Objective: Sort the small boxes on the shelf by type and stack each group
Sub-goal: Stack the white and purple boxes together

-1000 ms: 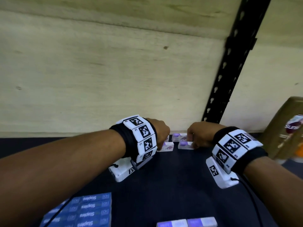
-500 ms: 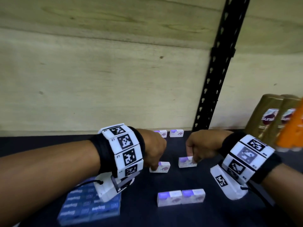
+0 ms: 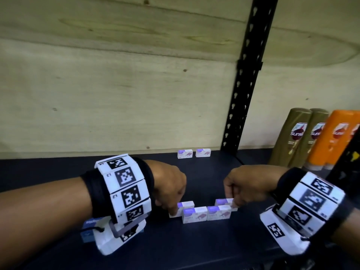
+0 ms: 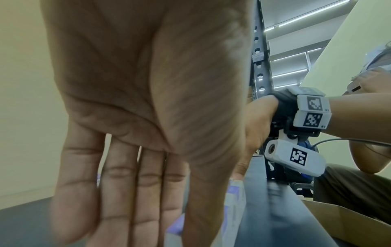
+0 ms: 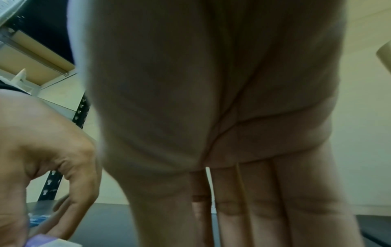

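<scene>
Two white-and-purple cartons pinched, one per hand: left hand [image 3: 171, 190] on left carton [image 3: 185, 204], right hand [image 3: 245, 187] on right carton [image 3: 224, 202]. Judged light, rigid, crushable; hold short ends.

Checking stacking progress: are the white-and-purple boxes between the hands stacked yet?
Not stacked. All four white-and-purple boxes sit singly on the black shelf, two in front, one behind each end.

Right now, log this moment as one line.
left hand: holds purple-white box | right hand: holds another | two loose boxes in front
</scene>
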`<state>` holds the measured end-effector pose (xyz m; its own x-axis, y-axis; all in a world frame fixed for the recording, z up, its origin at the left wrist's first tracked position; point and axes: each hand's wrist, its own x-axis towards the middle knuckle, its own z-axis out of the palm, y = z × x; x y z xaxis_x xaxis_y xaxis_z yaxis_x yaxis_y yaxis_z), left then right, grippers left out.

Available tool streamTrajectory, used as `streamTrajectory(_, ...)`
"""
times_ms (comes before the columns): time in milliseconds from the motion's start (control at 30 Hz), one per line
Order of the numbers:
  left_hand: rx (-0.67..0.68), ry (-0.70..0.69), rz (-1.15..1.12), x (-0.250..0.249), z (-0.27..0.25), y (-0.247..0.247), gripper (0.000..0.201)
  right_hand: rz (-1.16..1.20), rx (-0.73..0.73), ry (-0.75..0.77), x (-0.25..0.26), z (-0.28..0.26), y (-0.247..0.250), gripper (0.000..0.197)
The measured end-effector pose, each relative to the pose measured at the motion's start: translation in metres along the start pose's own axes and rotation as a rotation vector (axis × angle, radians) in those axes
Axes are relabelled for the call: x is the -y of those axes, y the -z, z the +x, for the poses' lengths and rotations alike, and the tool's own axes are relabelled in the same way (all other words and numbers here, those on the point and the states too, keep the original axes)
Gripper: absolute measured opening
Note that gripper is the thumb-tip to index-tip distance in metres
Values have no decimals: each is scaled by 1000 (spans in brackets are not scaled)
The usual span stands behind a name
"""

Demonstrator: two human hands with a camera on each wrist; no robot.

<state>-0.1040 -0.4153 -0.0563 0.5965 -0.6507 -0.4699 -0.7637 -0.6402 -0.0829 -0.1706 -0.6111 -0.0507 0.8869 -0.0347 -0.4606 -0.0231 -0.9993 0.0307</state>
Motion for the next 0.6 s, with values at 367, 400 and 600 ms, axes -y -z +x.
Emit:
streamTrajectory(367,1,-15,-74,-12,-3,-11,50,-3,16,38,11,-12,-8,46)
streamTrajectory(400,-5,-14,-68,-14,-2,-11,50,-14,6,42,13,-13,-9,45)
streamTrajectory(600,-66,-31,-40,-28,3,-8,44,-48,-16,65,24,-14,-12,38)
